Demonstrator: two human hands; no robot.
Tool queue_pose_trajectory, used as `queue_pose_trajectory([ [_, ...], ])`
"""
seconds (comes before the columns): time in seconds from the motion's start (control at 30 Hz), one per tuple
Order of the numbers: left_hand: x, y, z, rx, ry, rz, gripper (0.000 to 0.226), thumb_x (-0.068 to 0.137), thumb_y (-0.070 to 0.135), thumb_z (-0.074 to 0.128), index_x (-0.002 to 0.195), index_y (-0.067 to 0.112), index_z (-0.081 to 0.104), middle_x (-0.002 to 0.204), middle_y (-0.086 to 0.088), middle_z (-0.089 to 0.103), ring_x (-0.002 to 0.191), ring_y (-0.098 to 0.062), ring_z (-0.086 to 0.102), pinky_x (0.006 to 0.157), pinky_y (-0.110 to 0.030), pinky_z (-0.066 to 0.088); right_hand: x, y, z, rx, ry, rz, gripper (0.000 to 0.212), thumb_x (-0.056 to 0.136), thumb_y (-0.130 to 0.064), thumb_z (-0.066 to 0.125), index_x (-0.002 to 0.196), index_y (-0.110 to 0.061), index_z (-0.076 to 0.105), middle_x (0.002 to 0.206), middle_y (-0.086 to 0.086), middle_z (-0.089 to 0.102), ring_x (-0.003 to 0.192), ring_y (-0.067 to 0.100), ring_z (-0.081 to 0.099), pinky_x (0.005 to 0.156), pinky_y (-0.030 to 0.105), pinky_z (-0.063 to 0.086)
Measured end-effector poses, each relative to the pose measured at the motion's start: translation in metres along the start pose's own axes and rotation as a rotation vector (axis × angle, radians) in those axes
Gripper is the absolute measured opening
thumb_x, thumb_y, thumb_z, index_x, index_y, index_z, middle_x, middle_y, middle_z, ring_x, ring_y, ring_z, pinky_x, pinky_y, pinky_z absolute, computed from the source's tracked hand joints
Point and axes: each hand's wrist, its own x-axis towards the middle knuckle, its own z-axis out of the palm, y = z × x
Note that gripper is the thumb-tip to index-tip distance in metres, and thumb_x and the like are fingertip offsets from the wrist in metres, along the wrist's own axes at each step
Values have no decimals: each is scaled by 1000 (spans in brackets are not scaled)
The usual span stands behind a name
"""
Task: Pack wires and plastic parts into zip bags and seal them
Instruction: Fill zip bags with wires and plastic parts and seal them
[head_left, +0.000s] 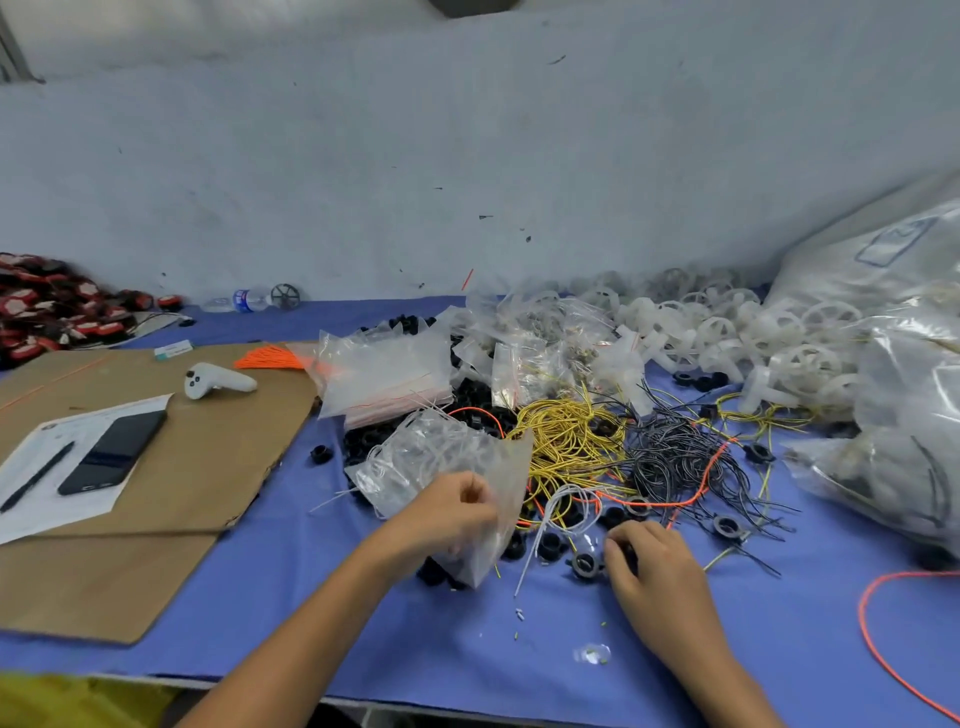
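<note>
The blue table carries the stock within easy reach, with yellow wires and black wires heaped in the middle. Just in front of them, the left hand has a pinching grip on a clear zip bag, probably to hold its mouth towards the parts. The right hand, its grip curled round a black ring, seems ready to drop it in.

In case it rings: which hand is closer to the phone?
The left hand. It grips a bag right of the phone; the right hand is farther right.
</note>
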Motion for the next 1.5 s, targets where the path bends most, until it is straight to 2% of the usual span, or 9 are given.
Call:
queue_pose_trajectory([
  [0.2,-7,2,28,238,-67,182,22,93,25,49,112,31,57,67,13,51,49,-2,44,46,-20,34,-2,-17,-7,78,-48,-114,24,93,-16,61,115,-24,64,100,-6,62,95,19,57,80,35,48],
  [0.4,-10,4,37,501,-67,311,29,103,30,37,123,33,58,115,9,65,103,-11,58,90,-32,47,4,-45,0,-35,-253,-271,38,99,-38,39,138,-42,37,98,-5,58,95,19,53,75,39,48],
  [0.57,-10,11,28,512,-30,328,35,102,25,40,130,24,60,125,4,66,113,-12,58,92,-25,43,24,-56,0,-81,-236,-237,28,102,-46,32,123,-30,43,99,1,65,94,29,59,69,40,44],
  [0.73,-14,19,28,523,123,397,31,99,26,39,116,27,65,71,12,63,67,-7,55,67,-31,43,33,-72,-1,-12,-149,-104,26,101,-40,41,83,-21,40,71,1,57,75,35,55,58,38,29],
  [1.0,-25,40,0,639,630,511,21,93,22,54,108,29,67,55,11,51,51,-16,48,54,-31,43,33,-75,-9,-35,-298,116,14,85,-25,53,92,-23,66,81,-6,66,84,23,59,69,31,43],
  [1.07,-28,45,-4,722,616,535,28,94,24,53,118,32,64,63,7,58,57,-20,54,55,-30,39,36,-79,-12,-87,-365,84,19,85,-23,49,89,-20,67,74,-1,67,76,27,62,64,31,48],
  [1.2,-34,48,10,958,389,515,30,99,37,43,129,37,50,97,-6,71,92,-33,65,70,-39,47,43,-110,-12,489,-376,183,31,89,-6,44,64,-13,62,49,2,49,39,11,38,44,19,28],
  [1.3,-40,58,6,872,355,515,31,102,40,40,132,41,47,97,-7,71,91,-34,65,73,-40,50,47,-120,-3,224,-299,-58,31,87,1,45,61,-14,51,59,5,50,54,14,47,48,21,26],
  [1.5,-56,80,-6,781,171,517,33,103,38,38,133,43,50,113,-1,70,103,-26,63,85,-38,49,65,-148,-19,-384,-711,-348,40,103,-11,39,141,0,42,145,17,45,134,28,40,96,13,31],
])
